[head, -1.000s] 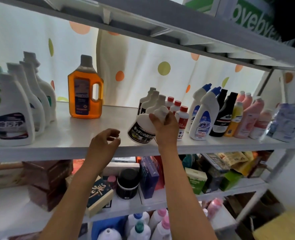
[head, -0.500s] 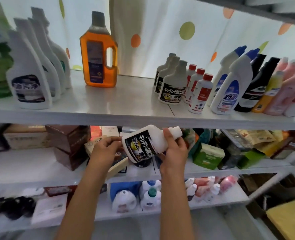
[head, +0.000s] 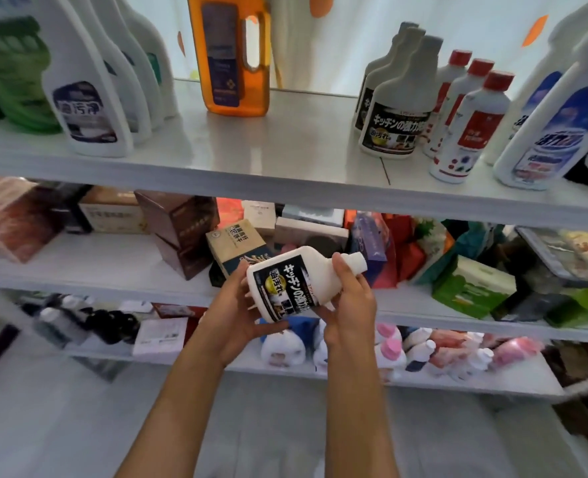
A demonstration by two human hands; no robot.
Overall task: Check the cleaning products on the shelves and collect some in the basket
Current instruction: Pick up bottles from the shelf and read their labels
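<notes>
From the head camera, both hands held one white bottle [head: 299, 284] with a black label in front of the middle shelf [head: 89, 270]. It lay tilted, cap toward two o'clock and base toward eight. The left hand [head: 237, 315] gripped the base from eight o'clock, fingers curled beneath it. The right hand [head: 349, 301] gripped the shoulder at four o'clock, thumb up along the neck. On the top shelf [head: 285, 150], at one o'clock from the grip, three matching bottles [head: 394, 108] stood in a row.
</notes>
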